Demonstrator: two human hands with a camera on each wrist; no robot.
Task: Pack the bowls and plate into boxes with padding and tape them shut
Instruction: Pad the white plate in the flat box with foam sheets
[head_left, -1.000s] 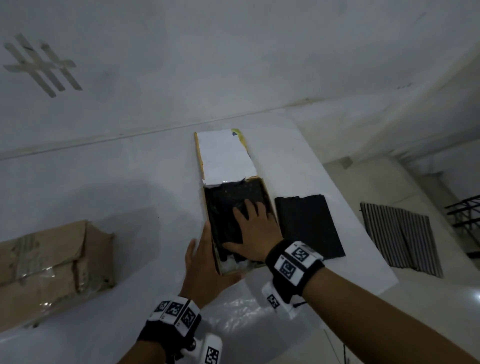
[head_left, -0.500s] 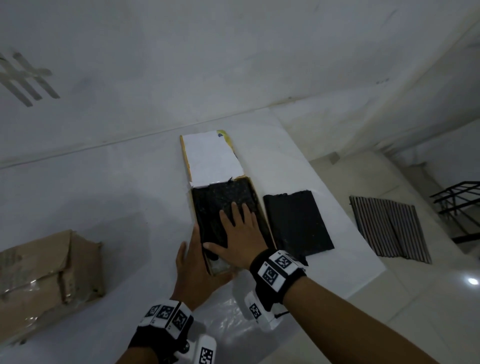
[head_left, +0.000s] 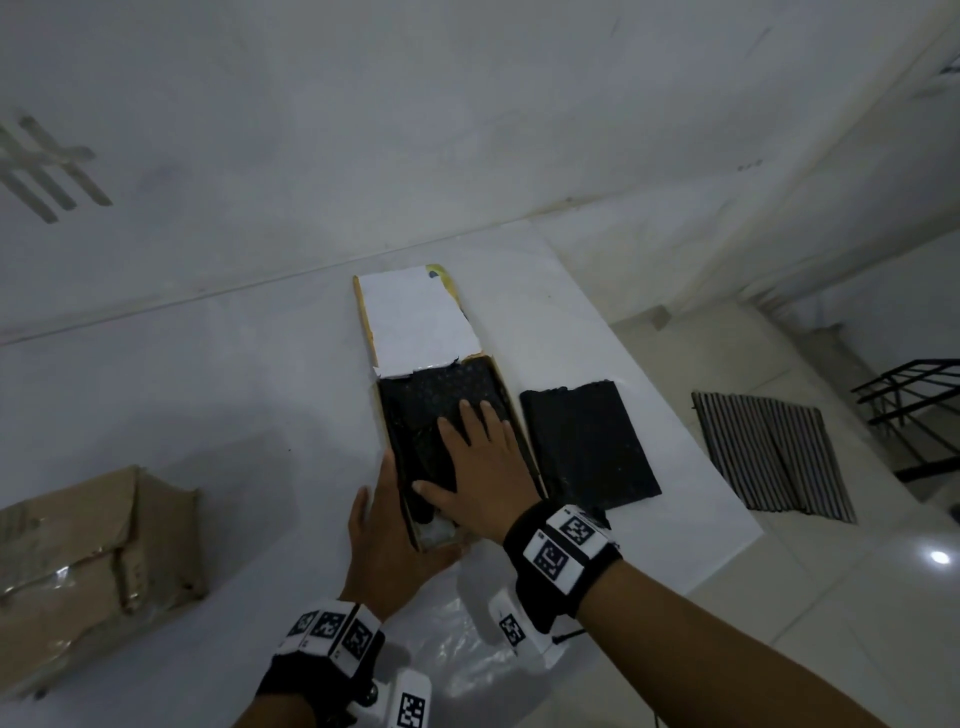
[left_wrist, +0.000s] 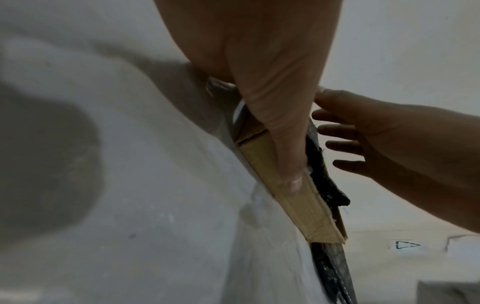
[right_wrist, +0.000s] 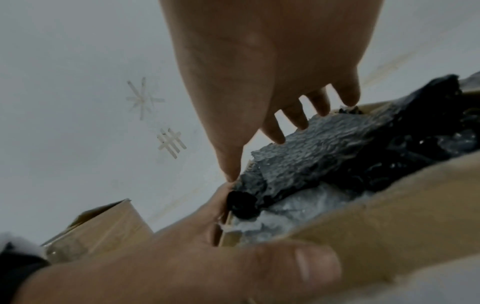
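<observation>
Box (head_left: 382, 415) sits open at table centre, flap (head_left: 415, 322) folded back toward twelve o'clock, black padding (head_left: 426, 410) filling it. Right hand (head_left: 483, 467) lies flat on that padding, fingers straight and spread, pressing down, gripping nothing. Left hand (head_left: 387, 535) braces the box's nine o'clock wall, fingers straight along the cardboard, thumb at the near corner. At three o'clock, just beside the box, a second black pad (head_left: 587, 447) lies flat. Far off at eight o'clock, a brown carton (head_left: 88, 561). Clear plastic (head_left: 457, 654) rests at six, on the white table (head_left: 208, 405).
</observation>
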